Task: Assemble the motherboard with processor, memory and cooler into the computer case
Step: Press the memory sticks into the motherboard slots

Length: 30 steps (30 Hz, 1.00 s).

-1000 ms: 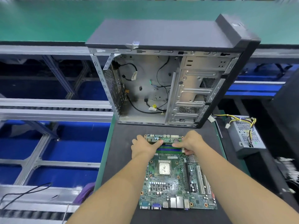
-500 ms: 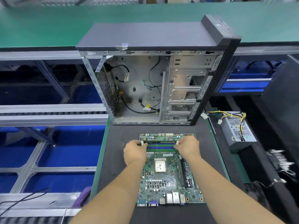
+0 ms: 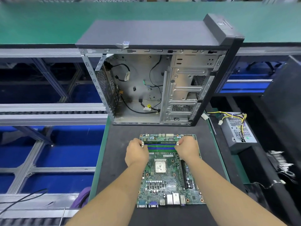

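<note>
Head view. Motherboard (image 3: 169, 172) lies flat on the dark mat (image 3: 120, 160), port block toward the person, memory slots at the far end. Processor (image 3: 160, 167) sits in its socket near the board's middle, metal lid bare. Memory slots (image 3: 162, 148) run crosswise as blue and green strips; a memory stick (image 3: 160, 142) stands in the farthest slot.

Left hand (image 3: 136, 152) is at the left end of the slot bank, fingers curled down onto the white latch at the stick's end. Right hand (image 3: 187, 150) mirrors it at the right end, fingers likewise bent over that latch. Both seem to press down on the stick's ends rather than wrap around it; whether any finger pinches the stick, cannot tell, since the fingertips are hidden behind the knuckles. Both forearms cross the near half of the board.

Computer case (image 3: 154, 70) stands upright on the mat beyond the board, open side facing the person. Inside: loose black cables (image 3: 154, 75) against the back panel, a drive cage (image 3: 184, 93) at the right.

Power supply (image 3: 237, 129) lies right of the mat, well apart from the board, with yellow and black wires bunched on top. Green belt (image 3: 48, 22) runs behind the case. Roller conveyor rails (image 3: 48, 113) at left.
</note>
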Tool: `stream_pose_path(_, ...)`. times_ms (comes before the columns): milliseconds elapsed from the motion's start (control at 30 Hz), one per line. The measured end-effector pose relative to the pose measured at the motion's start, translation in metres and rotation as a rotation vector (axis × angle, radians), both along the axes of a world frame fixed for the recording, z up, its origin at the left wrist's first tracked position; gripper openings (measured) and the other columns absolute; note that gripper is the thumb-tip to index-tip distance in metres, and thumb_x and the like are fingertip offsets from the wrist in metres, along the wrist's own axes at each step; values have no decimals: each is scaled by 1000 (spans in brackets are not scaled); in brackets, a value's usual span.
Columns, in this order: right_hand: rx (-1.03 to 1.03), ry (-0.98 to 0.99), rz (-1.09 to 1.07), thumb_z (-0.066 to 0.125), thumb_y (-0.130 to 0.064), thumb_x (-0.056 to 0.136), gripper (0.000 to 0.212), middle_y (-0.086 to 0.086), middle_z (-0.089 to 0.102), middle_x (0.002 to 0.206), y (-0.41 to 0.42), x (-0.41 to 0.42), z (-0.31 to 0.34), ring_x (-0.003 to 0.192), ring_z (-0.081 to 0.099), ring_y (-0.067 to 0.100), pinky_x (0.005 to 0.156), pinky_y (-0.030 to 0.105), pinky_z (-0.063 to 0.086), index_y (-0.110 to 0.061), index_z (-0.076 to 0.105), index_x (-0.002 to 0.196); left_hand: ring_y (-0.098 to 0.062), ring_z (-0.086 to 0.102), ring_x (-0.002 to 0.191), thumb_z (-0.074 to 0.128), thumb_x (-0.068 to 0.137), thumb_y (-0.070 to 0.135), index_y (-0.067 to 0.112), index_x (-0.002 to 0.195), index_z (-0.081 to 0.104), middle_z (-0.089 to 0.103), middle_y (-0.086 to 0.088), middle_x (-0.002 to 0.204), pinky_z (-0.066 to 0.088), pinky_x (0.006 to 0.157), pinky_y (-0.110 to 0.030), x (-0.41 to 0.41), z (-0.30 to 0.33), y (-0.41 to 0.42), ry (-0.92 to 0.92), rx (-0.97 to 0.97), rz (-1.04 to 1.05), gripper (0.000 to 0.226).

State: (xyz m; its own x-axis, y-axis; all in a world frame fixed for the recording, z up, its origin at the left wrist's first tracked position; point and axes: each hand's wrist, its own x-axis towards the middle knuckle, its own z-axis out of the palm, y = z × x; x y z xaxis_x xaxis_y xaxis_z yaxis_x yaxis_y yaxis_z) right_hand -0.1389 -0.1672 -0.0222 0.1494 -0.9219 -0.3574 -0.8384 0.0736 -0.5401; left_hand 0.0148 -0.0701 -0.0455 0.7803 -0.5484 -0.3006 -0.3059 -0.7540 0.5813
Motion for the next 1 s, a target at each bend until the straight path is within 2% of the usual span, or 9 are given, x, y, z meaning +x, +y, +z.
stream_pose_path(67,-16,-32,-6,65,1,87,7,22,62,84,-1,-3,-2,74,55,31,81,49,57,3,61,82,-21,63,86,65,93,30,21,110,58,63,-1,109,46,63,-32,2,1,0,7,-11,-26,21)
stream_pose_path(167,-26,-100,2,71,-12,92,29,14,70,113,-2,-6,-4,84,58,23,81,31,50,-4,69,120,-21,61,88,64,95,30,23,123,54,58,2,118,47,65,-33,9,4,-1,-14,-58,-118,31)
stream_pose_path(333,-117,40,232,66,-17,96,19,11,70,105,-12,-9,-3,92,63,25,87,36,52,-7,72,112,-16,59,97,65,94,36,26,118,66,61,4,120,53,84,-36,29,3,3,-95,-36,-341,26)
stream_pose_path(533,-140,134,487,70,-28,94,30,4,60,110,-17,-12,0,98,59,23,84,32,49,-23,68,124,-17,58,102,63,94,39,27,119,64,58,5,116,52,82,-34,32,5,3,-192,-1,-519,28)
stream_pose_path(633,-160,85,464,61,-33,100,19,8,65,94,-15,-11,-3,85,62,27,71,33,48,-20,76,102,-18,59,93,57,98,40,28,110,70,61,3,109,53,80,-35,30,4,1,-141,-47,-480,21)
stream_pose_path(733,-71,-53,289,66,-38,96,37,9,68,71,-17,-8,-6,68,61,26,66,35,52,-9,72,75,-15,65,92,67,93,38,24,90,76,71,5,100,54,84,-35,32,2,-4,62,-142,-321,17)
stream_pose_path(800,-11,-89,197,73,-41,91,50,10,59,61,-19,-4,-4,61,53,27,64,34,48,-2,58,64,-14,67,92,76,86,37,18,76,73,74,4,90,55,84,-35,32,2,-8,197,-176,-205,21)
stream_pose_path(900,75,-20,154,78,-52,82,58,11,46,60,-24,6,3,60,45,25,58,30,34,-7,45,64,-16,67,85,84,76,42,13,67,62,71,1,80,54,74,-32,28,3,-15,289,-143,-85,37)
stream_pose_path(1000,111,124,178,78,-62,77,66,4,49,58,-26,19,10,55,48,22,53,30,34,-11,40,61,-18,63,80,85,72,47,17,67,55,64,2,76,48,67,-29,24,7,-24,288,-48,-46,43)
